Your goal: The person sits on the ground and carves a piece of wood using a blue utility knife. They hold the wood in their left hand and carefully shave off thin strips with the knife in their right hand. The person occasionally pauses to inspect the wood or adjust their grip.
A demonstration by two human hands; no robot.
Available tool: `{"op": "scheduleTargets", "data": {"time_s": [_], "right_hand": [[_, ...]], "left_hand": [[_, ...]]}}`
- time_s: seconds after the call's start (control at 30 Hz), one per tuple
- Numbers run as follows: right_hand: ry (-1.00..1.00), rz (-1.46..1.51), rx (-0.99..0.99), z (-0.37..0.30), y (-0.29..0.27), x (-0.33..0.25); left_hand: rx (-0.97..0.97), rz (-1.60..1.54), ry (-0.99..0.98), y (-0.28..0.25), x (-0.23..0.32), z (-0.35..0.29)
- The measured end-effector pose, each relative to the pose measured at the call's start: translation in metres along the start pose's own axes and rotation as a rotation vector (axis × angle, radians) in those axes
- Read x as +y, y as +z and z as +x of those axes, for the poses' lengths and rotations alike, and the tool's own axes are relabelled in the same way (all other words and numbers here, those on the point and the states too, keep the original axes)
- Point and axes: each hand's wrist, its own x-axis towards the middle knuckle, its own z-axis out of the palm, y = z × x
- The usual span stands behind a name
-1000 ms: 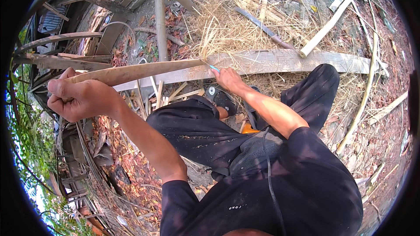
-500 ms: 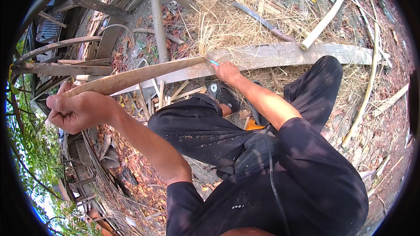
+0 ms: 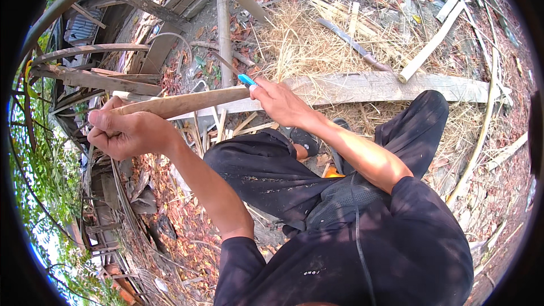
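My left hand (image 3: 131,131) is closed around the near left end of a long, flat brown strip of wood or bamboo (image 3: 190,102). The strip slants up to the right and its far end lies at the grey plank (image 3: 391,86) in front of me. In my right hand (image 3: 283,103) is a knife with a bright blue handle (image 3: 246,80). Its thin blade points up and left, over the strip's far part and apart from its face. My right fingers partly cover the handle and the strip's far end.
Pale shavings (image 3: 292,37) pile up beyond the plank. A machete (image 3: 352,42) lies on them, beside a pale bamboo pole (image 3: 433,42). At the left stands a stack of old boards (image 3: 85,76). Short split sticks (image 3: 229,124) lie near my knee; dry leaves cover the ground.
My right hand has moved left along the strip and lifted, turning the knife so its blade shows. The left hand still grips the strip's end. The whole view has shifted slightly.
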Motion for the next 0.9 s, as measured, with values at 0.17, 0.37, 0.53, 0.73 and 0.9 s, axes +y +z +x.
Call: {"op": "scheduleTargets", "data": {"time_s": [0.17,0.37,0.53,0.73,0.9], "right_hand": [[-0.261,-0.094,0.141,-0.031,0.016,-0.076],[-0.399,-0.301,0.223,-0.037,0.027,-0.081],[0.073,-0.595,0.050,-0.012,0.010,0.057],[-0.086,-0.247,0.118,-0.024,0.005,-0.026],[-0.238,-0.228,0.139,-0.030,0.015,-0.070]], "left_hand": [[0.005,-0.019,-0.014,0.007,0.017,-0.001],[-0.030,-0.041,0.013,0.011,0.016,0.000],[-0.007,-0.070,0.018,0.016,0.015,0.002],[-0.037,-0.141,0.027,0.025,0.012,-0.002],[-0.097,-0.144,0.044,0.025,0.010,0.001]]}}
